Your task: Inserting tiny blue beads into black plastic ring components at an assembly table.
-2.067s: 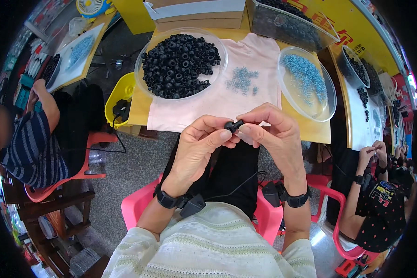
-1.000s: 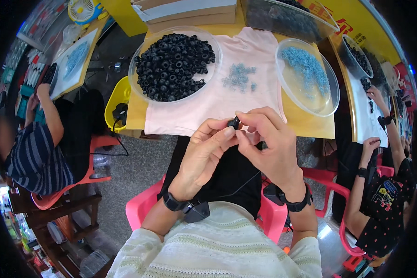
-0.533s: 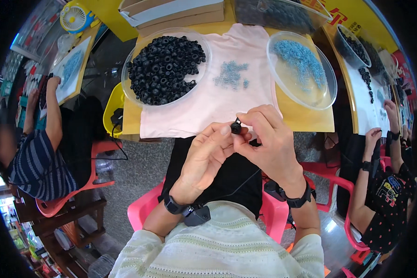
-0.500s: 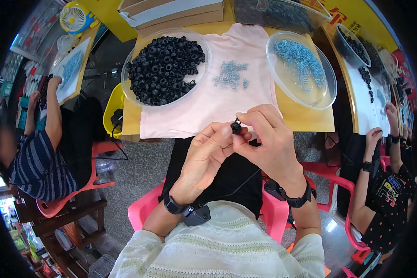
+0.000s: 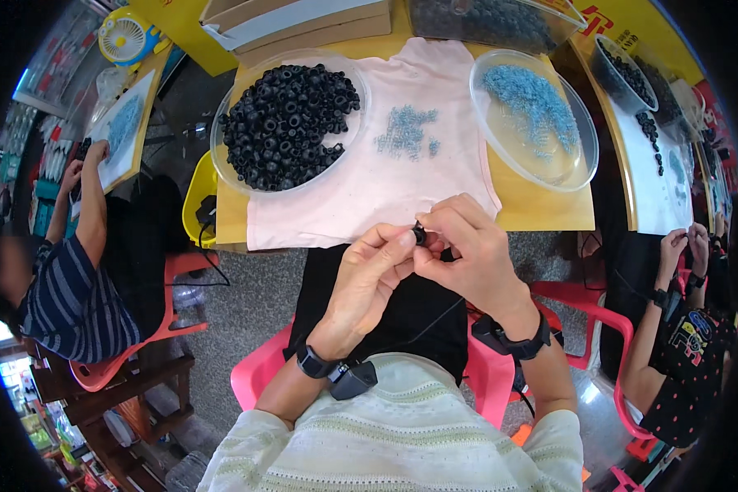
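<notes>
A small round black plastic part is held between both hands, just off the near edge of the table. My left hand pinches it from the left between thumb and fingers. From the other side, my right hand closes thumb and fingertips on its top and right side. Fingers cover much of the part. Beyond the hands, a pink cloth bears a loose patch of small light-blue pieces that look like springs. A clear tub at the left is heaped with similar black parts.
At the right, a clear tub holds more light-blue pieces. A cardboard box and a clear bin stand at the back. Co-workers sit at tables on the left and right. A yellow bin is beside the table.
Both hands stay together on the black part; my right fingertips have come down closer over it. The right co-worker's raised hand has come down beside the other one.
</notes>
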`<state>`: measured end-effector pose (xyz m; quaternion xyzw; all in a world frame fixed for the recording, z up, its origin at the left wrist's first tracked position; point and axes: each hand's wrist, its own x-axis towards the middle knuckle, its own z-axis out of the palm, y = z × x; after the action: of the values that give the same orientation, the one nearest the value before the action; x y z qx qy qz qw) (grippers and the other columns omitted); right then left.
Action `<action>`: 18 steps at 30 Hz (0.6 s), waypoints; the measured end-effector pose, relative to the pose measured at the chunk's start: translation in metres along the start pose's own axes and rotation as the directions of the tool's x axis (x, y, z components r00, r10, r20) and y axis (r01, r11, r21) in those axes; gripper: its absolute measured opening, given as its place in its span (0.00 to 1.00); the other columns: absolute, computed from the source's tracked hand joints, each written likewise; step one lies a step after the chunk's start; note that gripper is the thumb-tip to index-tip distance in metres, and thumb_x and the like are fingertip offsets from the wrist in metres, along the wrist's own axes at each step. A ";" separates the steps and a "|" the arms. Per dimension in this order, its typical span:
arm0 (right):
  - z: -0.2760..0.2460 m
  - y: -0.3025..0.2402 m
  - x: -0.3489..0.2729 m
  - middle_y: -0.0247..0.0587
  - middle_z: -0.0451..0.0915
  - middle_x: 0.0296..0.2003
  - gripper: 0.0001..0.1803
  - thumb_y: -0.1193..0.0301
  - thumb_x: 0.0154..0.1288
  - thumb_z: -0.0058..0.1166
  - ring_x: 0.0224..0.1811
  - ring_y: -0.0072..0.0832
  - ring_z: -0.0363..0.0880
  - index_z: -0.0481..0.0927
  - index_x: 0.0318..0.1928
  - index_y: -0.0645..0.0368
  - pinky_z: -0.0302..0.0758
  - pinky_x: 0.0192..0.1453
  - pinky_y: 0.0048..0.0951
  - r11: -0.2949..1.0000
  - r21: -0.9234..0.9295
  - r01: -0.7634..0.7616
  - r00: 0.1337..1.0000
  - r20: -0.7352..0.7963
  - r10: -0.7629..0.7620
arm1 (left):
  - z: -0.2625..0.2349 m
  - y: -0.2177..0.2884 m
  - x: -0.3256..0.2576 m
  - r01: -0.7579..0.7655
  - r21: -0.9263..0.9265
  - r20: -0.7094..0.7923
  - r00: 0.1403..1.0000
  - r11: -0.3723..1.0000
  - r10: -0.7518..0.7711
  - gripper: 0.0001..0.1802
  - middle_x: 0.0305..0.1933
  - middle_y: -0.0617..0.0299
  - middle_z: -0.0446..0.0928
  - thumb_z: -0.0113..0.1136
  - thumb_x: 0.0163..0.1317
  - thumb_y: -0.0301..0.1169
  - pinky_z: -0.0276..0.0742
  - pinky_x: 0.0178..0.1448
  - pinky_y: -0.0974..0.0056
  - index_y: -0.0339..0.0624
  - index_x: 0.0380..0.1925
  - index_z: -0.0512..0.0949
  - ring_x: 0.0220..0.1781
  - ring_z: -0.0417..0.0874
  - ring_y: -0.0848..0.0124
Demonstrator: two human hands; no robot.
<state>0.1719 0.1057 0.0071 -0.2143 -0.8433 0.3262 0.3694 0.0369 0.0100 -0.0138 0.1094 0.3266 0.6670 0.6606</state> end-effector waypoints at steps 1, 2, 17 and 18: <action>-0.002 -0.002 0.003 0.40 0.74 0.31 0.16 0.81 0.43 0.63 0.33 0.36 0.74 0.75 0.36 0.61 0.75 0.33 0.32 1.000 -0.006 -0.007 1.000 -0.011 0.007 | 0.004 0.004 0.002 0.009 -0.007 0.018 1.000 1.000 -0.009 0.08 0.44 0.55 0.82 0.54 0.70 0.29 0.79 0.55 0.62 0.36 0.43 0.77 0.50 0.83 0.67; -0.006 -0.005 0.006 0.39 0.74 0.31 0.16 0.81 0.43 0.63 0.33 0.36 0.74 0.75 0.36 0.61 0.75 0.33 0.32 1.000 -0.013 -0.014 1.000 -0.021 0.014 | 0.008 0.008 0.003 -0.003 0.015 0.020 1.000 1.000 0.002 0.09 0.44 0.55 0.82 0.54 0.70 0.29 0.80 0.55 0.61 0.35 0.44 0.77 0.49 0.83 0.66; -0.014 -0.014 0.021 0.40 0.74 0.33 0.17 0.79 0.44 0.63 0.35 0.38 0.75 0.75 0.38 0.61 0.75 0.37 0.34 0.982 -0.175 0.077 0.997 0.029 -0.073 | 0.008 0.015 0.008 -0.132 0.150 -0.026 0.990 0.980 0.137 0.07 0.42 0.50 0.83 0.59 0.65 0.21 0.82 0.51 0.64 0.32 0.42 0.80 0.44 0.85 0.66; -0.014 -0.014 0.021 0.40 0.74 0.33 0.17 0.79 0.44 0.63 0.35 0.38 0.75 0.75 0.38 0.61 0.75 0.37 0.34 0.981 -0.179 0.070 0.997 0.038 -0.064 | 0.008 0.015 0.008 -0.134 0.151 -0.034 0.989 0.979 0.141 0.07 0.41 0.50 0.83 0.59 0.64 0.21 0.82 0.51 0.65 0.32 0.42 0.80 0.44 0.85 0.67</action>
<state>0.1680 0.1140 0.0349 -0.2132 -0.8819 0.2394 0.3457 0.0285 0.0211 -0.0011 0.1657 0.3817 0.6871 0.5956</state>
